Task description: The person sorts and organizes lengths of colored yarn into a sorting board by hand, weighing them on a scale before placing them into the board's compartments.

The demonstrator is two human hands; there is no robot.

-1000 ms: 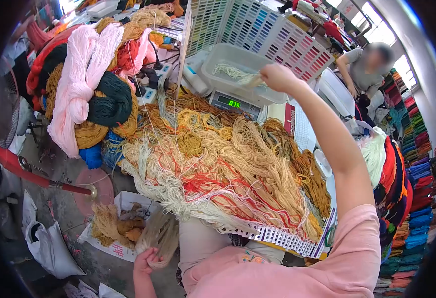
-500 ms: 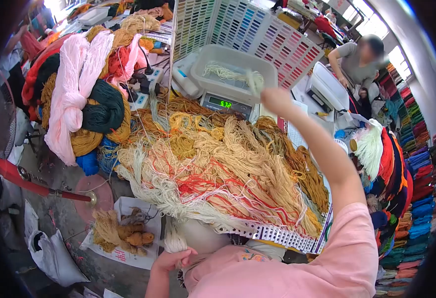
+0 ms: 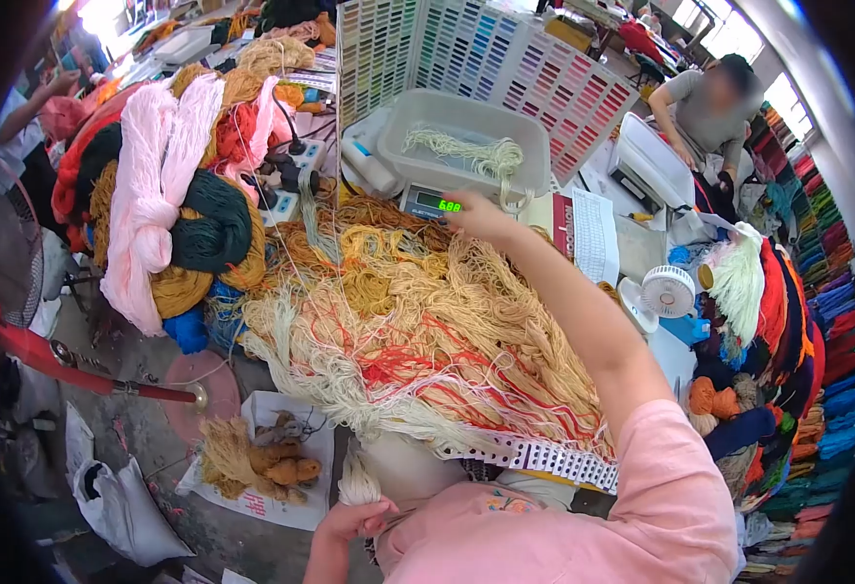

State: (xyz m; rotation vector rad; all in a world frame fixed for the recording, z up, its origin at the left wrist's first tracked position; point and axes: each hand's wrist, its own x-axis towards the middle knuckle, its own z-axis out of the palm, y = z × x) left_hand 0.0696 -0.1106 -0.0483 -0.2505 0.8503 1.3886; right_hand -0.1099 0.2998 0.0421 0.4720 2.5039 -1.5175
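My left hand (image 3: 363,517) is closed round a cream yarn bundle (image 3: 358,479) low in the view, beside my lap. My right hand (image 3: 478,218) is over the front of the digital scale (image 3: 416,200), partly covering its green display; its fingers are too hidden to tell whether they hold anything. On the scale stands a translucent plastic tub (image 3: 541,136) with a pale green yarn skein (image 3: 495,156) inside, one end hanging over the front rim. A wide heap of tan, yellow, red and cream yarn (image 3: 447,311) spreads between me and the scale.
Upright colour charts (image 3: 505,58) stand behind the tub. Pink and dark green skeins (image 3: 150,185) hang at left, beside a red fan stand (image 3: 67,364). A small white fan (image 3: 668,291) is at right. Another person (image 3: 717,112) works at the back right; part of someone shows far left.
My right hand has let go of the skein in the tub and moved down and left to the scale's front. The green display reading has changed. My left hand keeps its bundle.
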